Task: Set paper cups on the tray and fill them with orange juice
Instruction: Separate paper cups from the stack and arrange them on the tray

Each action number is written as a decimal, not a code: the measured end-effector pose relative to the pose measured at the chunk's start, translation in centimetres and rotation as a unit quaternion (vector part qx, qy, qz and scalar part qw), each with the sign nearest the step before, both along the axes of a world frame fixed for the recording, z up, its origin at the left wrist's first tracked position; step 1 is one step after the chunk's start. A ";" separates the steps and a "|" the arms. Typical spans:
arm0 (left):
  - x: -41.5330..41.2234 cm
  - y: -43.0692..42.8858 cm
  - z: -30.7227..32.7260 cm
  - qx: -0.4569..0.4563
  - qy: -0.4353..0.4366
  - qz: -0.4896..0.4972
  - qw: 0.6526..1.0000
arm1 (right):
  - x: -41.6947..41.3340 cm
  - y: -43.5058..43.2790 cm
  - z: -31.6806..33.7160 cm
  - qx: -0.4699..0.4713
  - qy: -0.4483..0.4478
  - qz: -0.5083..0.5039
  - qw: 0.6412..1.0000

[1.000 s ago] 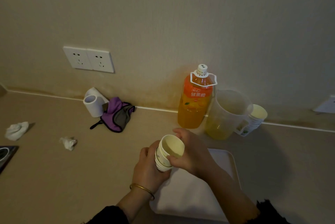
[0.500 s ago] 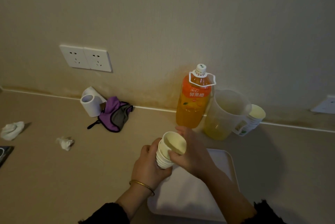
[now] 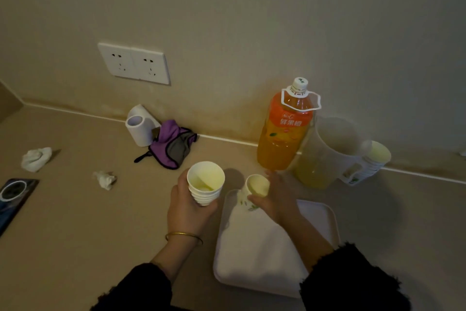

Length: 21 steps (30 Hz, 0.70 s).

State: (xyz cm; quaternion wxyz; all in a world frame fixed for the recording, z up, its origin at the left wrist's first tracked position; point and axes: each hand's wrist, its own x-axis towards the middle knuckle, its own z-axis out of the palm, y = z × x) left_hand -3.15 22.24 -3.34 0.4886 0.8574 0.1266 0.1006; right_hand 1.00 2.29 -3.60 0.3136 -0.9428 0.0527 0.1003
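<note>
White paper cup (image 3: 256, 186), single, in right hand (image 3: 280, 199), grip curled round it, at far-left corner of white rectangular plastic tray (image 3: 325, 212). Left hand (image 3: 186, 210), grip wrapped on nested paper cup stack (image 3: 205, 188). I'd seat it flat, rim up, leaving room for neighbours.

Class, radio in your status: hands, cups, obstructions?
Left hand grips cup stack. Right hand holds single paper cup at far-left corner of tray. Capped juice bottle close behind.

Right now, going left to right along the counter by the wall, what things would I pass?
Paper roll → purple cloth → orange juice bottle → clear jug → spare paper cups.
</note>
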 end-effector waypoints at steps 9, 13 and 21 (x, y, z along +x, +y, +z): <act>-0.7 3.0 0.3 -0.024 -0.049 0.008 0.998 | 0.8 4.5 -2.8 -0.057 -0.035 0.078 0.995; -1.2 3.6 -0.1 -0.026 -0.051 -0.002 0.998 | 0.9 4.8 -3.2 -0.106 -0.034 0.084 0.990; -0.9 3.3 -0.5 -0.036 -0.055 -0.031 0.997 | 0.7 4.0 -3.9 -0.097 -0.006 0.123 0.988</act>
